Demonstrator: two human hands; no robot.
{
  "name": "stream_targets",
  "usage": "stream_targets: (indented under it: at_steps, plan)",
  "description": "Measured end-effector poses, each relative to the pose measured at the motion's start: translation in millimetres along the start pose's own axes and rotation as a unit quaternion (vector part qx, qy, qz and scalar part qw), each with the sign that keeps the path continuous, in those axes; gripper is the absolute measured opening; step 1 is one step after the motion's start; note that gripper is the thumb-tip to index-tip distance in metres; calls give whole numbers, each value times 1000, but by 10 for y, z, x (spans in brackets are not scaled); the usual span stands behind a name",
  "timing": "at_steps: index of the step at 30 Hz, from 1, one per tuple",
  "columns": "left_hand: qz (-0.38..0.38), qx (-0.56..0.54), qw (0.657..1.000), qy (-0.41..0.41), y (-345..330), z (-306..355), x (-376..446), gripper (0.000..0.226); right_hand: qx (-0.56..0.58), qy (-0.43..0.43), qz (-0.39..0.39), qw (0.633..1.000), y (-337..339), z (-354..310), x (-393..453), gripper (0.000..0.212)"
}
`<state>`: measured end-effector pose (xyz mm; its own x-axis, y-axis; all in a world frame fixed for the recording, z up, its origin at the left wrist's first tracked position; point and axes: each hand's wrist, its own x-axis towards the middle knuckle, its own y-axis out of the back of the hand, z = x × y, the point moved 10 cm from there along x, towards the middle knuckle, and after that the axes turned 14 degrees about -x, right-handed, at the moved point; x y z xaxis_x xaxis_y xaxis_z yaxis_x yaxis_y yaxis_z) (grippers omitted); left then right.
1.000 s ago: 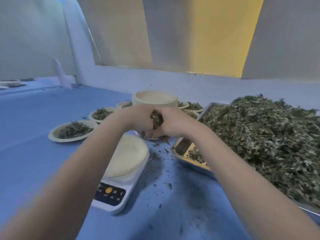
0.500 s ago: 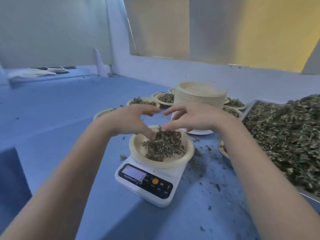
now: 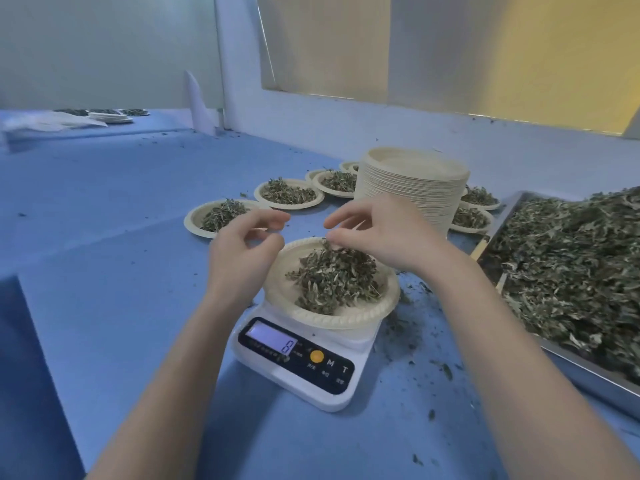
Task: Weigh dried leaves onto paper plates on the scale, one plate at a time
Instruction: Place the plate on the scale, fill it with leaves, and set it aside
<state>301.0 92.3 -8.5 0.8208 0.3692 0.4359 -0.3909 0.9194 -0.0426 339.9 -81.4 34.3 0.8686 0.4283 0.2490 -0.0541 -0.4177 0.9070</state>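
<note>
Both hands hover at mid-frame over the far rim of the paper plate (image 3: pixel 329 318). The left hand (image 3: pixel 242 258) is loosely spread, fingers curved, holding nothing. The right hand (image 3: pixel 377 233) has thumb and fingertips touching the top of the dried leaves (image 3: pixel 334 278) heaped on the plate; whether it pinches any, I cannot tell. The plate sits on the white scale (image 3: pixel 304 362), just below the hands.
</note>
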Motion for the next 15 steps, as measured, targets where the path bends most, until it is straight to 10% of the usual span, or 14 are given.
stream_targets:
  at_steps: [15]
  plan:
    - [3,56,998,11,77,-165,-64,22,-31,-5,-28,999,86,179,-92,24]
